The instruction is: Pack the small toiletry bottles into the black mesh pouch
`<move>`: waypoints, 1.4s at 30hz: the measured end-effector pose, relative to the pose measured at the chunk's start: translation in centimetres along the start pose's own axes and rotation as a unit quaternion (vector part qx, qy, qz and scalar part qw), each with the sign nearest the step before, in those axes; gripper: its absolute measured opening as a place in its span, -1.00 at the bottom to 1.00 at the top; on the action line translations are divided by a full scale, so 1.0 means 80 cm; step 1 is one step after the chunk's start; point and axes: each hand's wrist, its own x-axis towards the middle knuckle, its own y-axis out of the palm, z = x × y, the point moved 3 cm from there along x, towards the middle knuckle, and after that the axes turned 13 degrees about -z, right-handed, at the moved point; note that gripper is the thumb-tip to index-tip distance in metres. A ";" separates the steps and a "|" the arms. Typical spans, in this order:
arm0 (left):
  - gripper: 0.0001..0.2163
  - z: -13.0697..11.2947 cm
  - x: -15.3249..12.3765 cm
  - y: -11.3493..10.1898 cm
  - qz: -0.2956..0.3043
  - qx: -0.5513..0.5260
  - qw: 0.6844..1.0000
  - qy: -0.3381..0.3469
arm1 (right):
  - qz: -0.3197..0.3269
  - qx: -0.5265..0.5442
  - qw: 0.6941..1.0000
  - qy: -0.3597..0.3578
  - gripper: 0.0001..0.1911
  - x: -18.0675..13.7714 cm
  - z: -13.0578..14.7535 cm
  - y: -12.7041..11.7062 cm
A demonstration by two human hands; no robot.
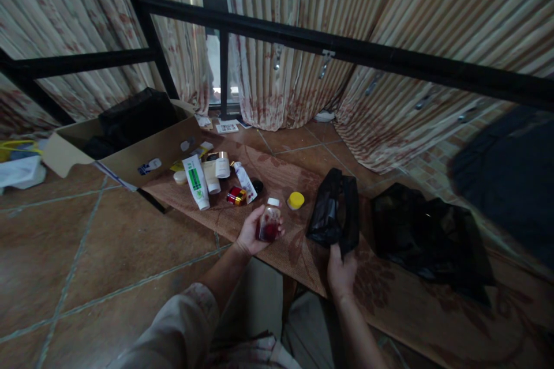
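Observation:
My left hand (250, 234) is wrapped round a small clear bottle (269, 225) with a white cap and dark red contents, held upright above the cloth-covered bench (298, 256). My right hand (341, 271) grips the near edge of a black mesh pouch (332, 210), which stands on the bench with its top gaping. Between the two lies a small yellow-lidded jar (296, 200). Left of the bottle are a red jar with a gold lid (236, 196), a slim white tube (244, 181), a white and green tube (196, 181) and a white jar (222, 165).
An open cardboard box (151, 150) holding a black bag (136, 112) stands at the bench's left end. Another black mesh bag (426, 236) lies to the right. Behind run a black metal rail (277, 29) and striped curtains (277, 86). A dark rounded object (511, 179) is at far right.

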 end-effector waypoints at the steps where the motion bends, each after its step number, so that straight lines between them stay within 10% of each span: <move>1: -0.57 0.000 0.000 0.000 0.000 0.001 1.000 0.001 | 0.002 -0.001 1.000 -0.001 -0.37 0.000 0.000 0.000; 42: -0.51 0.007 -0.001 -0.015 0.024 0.039 0.999 0.011 | 0.003 -0.016 1.000 -0.004 -0.36 0.002 -0.003 -0.002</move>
